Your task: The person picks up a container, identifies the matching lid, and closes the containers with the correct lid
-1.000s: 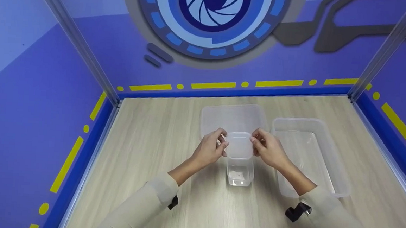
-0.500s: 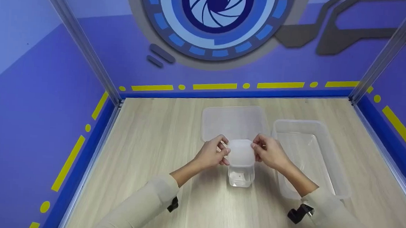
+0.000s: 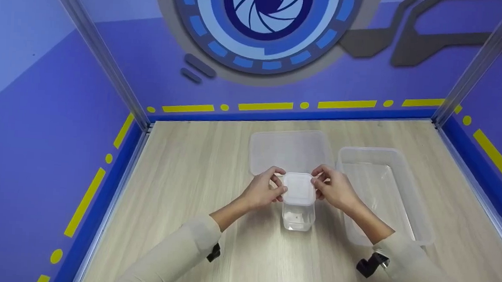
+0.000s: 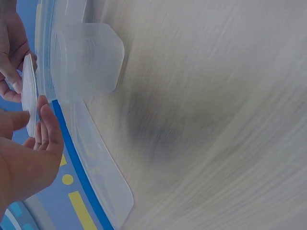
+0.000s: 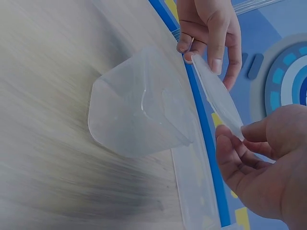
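A small white square lid (image 3: 299, 189) is pinched at its left edge by my left hand (image 3: 264, 189) and at its right edge by my right hand (image 3: 335, 189). Below it a small clear plastic container (image 3: 298, 218) stands upright on the table. Both wrist views show a gap between the lid (image 5: 218, 98) and the rim of the container (image 5: 139, 105). In the left wrist view the lid (image 4: 29, 96) appears edge-on, thumb on one face and fingers on the other.
A large translucent lid (image 3: 289, 150) lies flat behind the hands. To the right stands a large clear rectangular box (image 3: 409, 190) with its top uncovered. Printed blue panels (image 3: 82, 113) wall the wooden table (image 3: 188, 167) at the back and sides.
Both hands have brought the small lid nearer to me, so it covers more of the small container in the head view. Its angle has changed slightly too. The container stays in place.
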`<act>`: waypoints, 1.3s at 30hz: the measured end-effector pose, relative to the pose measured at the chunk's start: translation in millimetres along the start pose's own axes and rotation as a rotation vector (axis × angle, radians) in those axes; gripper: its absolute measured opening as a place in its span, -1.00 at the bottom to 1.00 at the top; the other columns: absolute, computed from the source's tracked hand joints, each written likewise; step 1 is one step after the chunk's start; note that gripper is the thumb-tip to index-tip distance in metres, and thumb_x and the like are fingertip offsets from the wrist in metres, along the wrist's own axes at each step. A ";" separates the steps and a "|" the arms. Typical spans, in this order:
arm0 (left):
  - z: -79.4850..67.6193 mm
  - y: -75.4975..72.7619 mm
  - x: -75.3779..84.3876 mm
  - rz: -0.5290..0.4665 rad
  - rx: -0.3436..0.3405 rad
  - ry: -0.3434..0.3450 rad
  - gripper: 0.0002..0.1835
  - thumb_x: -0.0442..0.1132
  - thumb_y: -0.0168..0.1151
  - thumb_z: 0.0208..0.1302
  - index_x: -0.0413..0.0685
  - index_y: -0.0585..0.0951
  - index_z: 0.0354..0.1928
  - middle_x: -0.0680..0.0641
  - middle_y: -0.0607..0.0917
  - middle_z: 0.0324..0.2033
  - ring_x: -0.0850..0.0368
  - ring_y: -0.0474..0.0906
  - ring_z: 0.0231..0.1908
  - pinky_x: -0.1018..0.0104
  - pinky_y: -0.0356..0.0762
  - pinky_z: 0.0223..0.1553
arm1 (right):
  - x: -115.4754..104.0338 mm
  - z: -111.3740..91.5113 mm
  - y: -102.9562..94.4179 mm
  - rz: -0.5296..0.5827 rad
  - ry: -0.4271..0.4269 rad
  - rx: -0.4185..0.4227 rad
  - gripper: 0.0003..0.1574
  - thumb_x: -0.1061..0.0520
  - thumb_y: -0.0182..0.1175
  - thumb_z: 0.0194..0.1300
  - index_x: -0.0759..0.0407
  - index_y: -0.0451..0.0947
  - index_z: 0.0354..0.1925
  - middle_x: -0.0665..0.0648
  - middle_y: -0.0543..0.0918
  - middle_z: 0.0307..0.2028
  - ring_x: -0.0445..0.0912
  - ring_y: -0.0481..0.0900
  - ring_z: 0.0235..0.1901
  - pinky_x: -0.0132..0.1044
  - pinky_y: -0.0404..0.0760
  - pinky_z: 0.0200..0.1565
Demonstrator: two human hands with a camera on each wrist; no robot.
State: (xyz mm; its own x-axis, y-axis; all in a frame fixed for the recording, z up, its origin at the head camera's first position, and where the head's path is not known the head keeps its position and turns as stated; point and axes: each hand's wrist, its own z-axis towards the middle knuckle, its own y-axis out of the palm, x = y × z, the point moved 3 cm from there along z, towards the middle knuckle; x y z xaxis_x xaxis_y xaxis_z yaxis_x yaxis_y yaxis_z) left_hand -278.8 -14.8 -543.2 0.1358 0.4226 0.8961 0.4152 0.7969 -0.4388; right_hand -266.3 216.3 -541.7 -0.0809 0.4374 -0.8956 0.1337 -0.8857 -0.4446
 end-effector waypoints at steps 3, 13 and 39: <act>-0.3 -0.6 0.1 0.051 -0.025 -0.001 -0.41 -0.29 0.45 0.39 -0.13 0.47 0.39 0.00 0.61 -0.17 0.17 0.73 -0.35 0.40 0.62 -0.36 | 1.1 0.1 -0.1 0.009 0.012 0.003 -0.83 0.36 0.20 0.52 0.38 0.57 0.03 0.22 0.59 -0.31 0.09 0.68 -0.44 -0.20 0.75 -0.41; -2.2 -1.1 0.8 0.163 -0.101 0.043 0.02 -0.14 0.70 0.12 -0.17 0.33 0.55 -0.06 0.50 0.00 0.14 0.64 -0.08 0.43 0.60 -0.13 | 0.5 0.1 1.6 0.008 -0.033 0.015 -0.83 0.39 0.25 0.48 0.39 0.64 0.01 0.24 0.62 -0.26 0.18 0.67 -0.41 -0.13 0.77 -0.35; -8.8 -4.2 -10.8 0.251 -0.090 0.106 -0.07 0.06 0.62 0.20 -0.17 0.37 0.49 -0.03 0.40 0.24 0.12 0.50 0.18 0.33 0.57 0.07 | -1.6 -1.9 0.6 -0.307 -0.254 -0.203 0.09 -0.21 0.68 0.05 0.32 0.48 0.34 0.20 0.58 0.18 0.17 0.57 0.19 0.14 0.67 0.10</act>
State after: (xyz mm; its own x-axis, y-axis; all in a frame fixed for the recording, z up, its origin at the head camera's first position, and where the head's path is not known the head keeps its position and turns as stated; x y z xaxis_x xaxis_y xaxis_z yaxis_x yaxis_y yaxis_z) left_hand -274.1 -26.5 -550.4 0.3357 0.5510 0.7640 0.4339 0.6294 -0.6446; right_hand -264.2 215.3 -540.5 -0.3835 0.6009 -0.7013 0.2551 -0.6609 -0.7058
